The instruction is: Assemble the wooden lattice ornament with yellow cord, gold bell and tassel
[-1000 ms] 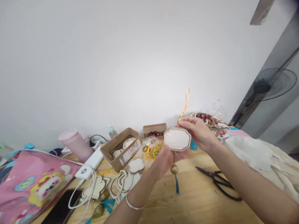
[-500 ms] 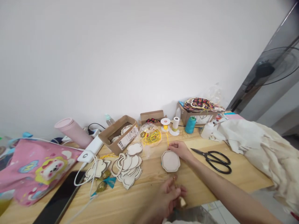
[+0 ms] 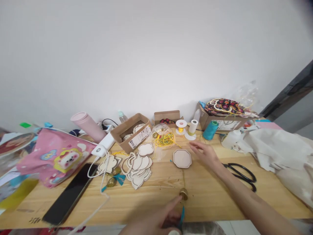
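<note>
Fingers (image 3: pixel 168 204) of the left hand (image 3: pixel 156 223) are stretching toward a small gold bead (image 3: pixel 183 194), with the index tip reaching just beside it, while the others are curling low near a teal tassel (image 3: pixel 181 217); whether they are gripping anything cannot be told. The right hand (image 3: pixel 204 154) is hovering with its fingers spread, holding nothing, just beside a cream scalloped plaque (image 3: pixel 182 158).

A pine worktable (image 3: pixel 207 202) is stretching across the view, with crumpled cream cloth (image 3: pixel 276 150) heaping over its right end and a pink printed bag (image 3: pixel 44 160) lying at its left. A black phone (image 3: pixel 69 194) is resting in front of the bag. Two cardboard boxes are standing along the wall: one holding wooden blanks (image 3: pixel 129 133), the other (image 3: pixel 220 122) bearing patterned fabric (image 3: pixel 223 107). Black-handled scissors (image 3: pixel 241 173) are lying partly under the cloth. A pile of wooden cut-outs (image 3: pixel 138 166) is sitting left of the plaque, which is lying flat on the table, well clear of the pile. A thin cord (image 3: pixel 183 178) is running from its lower edge down to the bead, and the tassel is hanging beyond the bead, near the table's front edge.
</note>
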### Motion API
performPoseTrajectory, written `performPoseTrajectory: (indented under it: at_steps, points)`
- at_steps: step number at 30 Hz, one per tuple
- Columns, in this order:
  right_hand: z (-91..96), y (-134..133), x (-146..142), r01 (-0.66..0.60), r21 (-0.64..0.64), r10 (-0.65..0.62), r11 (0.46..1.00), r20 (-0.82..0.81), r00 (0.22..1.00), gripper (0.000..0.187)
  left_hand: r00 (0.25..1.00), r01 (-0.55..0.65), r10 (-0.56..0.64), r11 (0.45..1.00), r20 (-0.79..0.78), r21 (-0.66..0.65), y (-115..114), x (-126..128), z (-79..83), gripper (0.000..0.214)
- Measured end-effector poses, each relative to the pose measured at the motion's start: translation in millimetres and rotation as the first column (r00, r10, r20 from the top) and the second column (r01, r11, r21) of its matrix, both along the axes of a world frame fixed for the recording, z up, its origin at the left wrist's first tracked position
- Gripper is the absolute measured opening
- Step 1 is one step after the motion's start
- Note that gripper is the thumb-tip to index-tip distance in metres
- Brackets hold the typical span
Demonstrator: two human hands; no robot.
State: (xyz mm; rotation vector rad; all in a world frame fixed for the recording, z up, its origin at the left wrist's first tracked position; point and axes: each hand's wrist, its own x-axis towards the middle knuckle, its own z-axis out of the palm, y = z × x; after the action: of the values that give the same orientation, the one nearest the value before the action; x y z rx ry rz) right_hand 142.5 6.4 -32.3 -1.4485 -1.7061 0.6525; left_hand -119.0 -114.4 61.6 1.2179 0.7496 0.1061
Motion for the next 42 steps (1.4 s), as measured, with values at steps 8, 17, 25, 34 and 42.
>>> performPoseTrajectory:
  at_steps: [8, 17, 25, 34, 42]
  points:
    - [-5.5, -86, 83, -0.189, 0.288, -0.095, 0.939, 0.744, 0.662, 0.031, 0.987, 0.052, -0.007, 0.960, -0.163, 0.276, 16, -6, -29.6, 0.028]
    - [39.9, -93, 4, -0.117, 0.557, -0.144, 0.823, 0.403, 0.904, 0.026, 0.994, 0.013, 0.062, 0.766, -0.093, 0.643, 9, 27, -38.9, 0.025]
    - [3.6, -129, -41, -0.166, 0.276, 0.089, 0.947, 0.271, 0.958, 0.026, 0.977, 0.093, 0.136, 0.433, -0.167, 0.896, 48, 28, -64.7, 0.043]
    - [-4.7, -128, -34, -0.076, 0.208, 0.019, 0.975, 0.266, 0.964, 0.040, 0.956, 0.243, 0.103, 0.248, -0.275, 0.938, 69, 51, -61.5, 0.042]
    - [12.0, -127, -42, -0.156, 0.161, 0.106, 0.974, 0.284, 0.953, 0.017, 0.952, 0.260, 0.108, 0.211, -0.287, 0.942, 80, 52, -67.8, 0.032]
